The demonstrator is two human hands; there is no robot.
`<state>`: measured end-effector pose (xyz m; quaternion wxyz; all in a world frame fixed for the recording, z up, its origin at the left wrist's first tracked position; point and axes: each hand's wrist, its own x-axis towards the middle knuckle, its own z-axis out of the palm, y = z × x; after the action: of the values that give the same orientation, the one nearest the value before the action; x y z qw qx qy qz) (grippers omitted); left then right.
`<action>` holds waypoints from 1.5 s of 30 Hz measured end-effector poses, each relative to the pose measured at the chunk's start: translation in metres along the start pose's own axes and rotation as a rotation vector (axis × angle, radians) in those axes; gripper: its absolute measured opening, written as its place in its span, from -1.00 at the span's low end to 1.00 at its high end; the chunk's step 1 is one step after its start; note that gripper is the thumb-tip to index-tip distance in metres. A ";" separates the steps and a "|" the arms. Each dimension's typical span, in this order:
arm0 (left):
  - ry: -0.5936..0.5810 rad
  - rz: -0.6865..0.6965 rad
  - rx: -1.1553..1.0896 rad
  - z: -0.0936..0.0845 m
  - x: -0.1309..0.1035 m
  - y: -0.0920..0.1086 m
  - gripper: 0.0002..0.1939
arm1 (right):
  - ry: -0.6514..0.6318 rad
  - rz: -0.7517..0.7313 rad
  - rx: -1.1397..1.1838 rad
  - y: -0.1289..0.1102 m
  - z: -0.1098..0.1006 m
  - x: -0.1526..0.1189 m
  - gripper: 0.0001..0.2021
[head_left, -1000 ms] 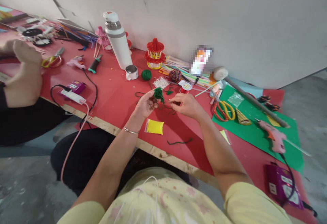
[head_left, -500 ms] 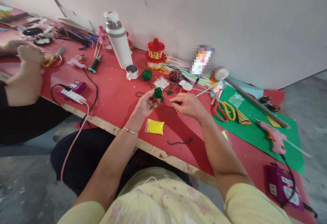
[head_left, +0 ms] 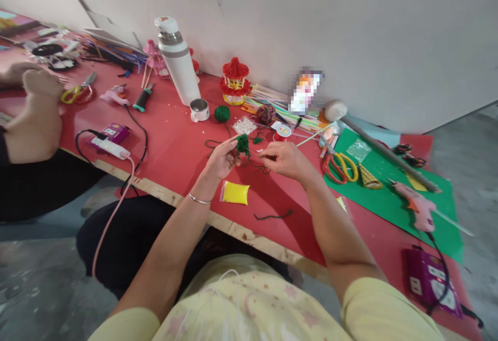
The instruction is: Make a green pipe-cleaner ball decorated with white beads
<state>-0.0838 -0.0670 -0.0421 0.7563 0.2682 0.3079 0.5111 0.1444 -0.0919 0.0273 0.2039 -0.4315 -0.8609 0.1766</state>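
A small dark green crocheted piece [head_left: 243, 144] is pinched in the fingers of my left hand [head_left: 223, 159] above the red table. Just to its right, my right hand [head_left: 283, 158] has its thumb and forefinger pressed together on something thin, too small to make out, pointing toward the green piece. Dark green yarn trails beneath both hands. Behind them lie a green yarn ball [head_left: 222, 113], a bag of white beads [head_left: 244, 126] and a multicoloured yarn ball [head_left: 266, 114]. A yellow packet [head_left: 235, 193] and a loose green strand [head_left: 273, 216] are nearer my body.
A white thermos [head_left: 178, 64] and cup [head_left: 199, 110] stand behind on the left. On the right are scissors [head_left: 345, 167] and a pink glue gun [head_left: 418, 209] on a green sheet [head_left: 397, 201]. Another person's hands [head_left: 41, 82] rest at the far left.
The green piece has turned slightly and shifted a little to the right in my left hand. My right hand has hardly moved.
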 end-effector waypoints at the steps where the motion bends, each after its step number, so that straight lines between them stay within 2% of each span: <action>1: -0.002 -0.004 0.004 0.000 0.000 0.000 -0.64 | 0.002 -0.003 -0.002 0.000 0.000 0.000 -0.72; 7: 0.009 -0.042 -0.015 0.002 0.000 -0.001 -0.69 | 0.022 0.022 -0.036 0.002 0.005 0.001 -0.71; 17: -0.050 -0.035 -0.017 0.001 0.000 -0.003 -0.73 | 0.022 0.015 -0.034 0.001 0.008 0.002 -0.72; 25: -0.077 -0.040 0.017 -0.001 0.000 -0.006 -0.69 | 0.020 0.029 -0.030 -0.001 0.007 0.002 -0.71; 36: -0.116 -0.057 -0.063 0.003 -0.001 -0.002 -0.61 | 0.073 -0.094 -0.009 0.007 0.007 0.002 -0.77; 45: -0.187 -0.017 -0.020 0.000 0.000 -0.006 -0.57 | 0.096 -0.091 -0.020 0.009 0.010 0.003 -0.77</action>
<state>-0.0803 -0.0686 -0.0462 0.7886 0.3048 0.2330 0.4806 0.1435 -0.0861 0.0148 0.2484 -0.4021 -0.8705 0.1375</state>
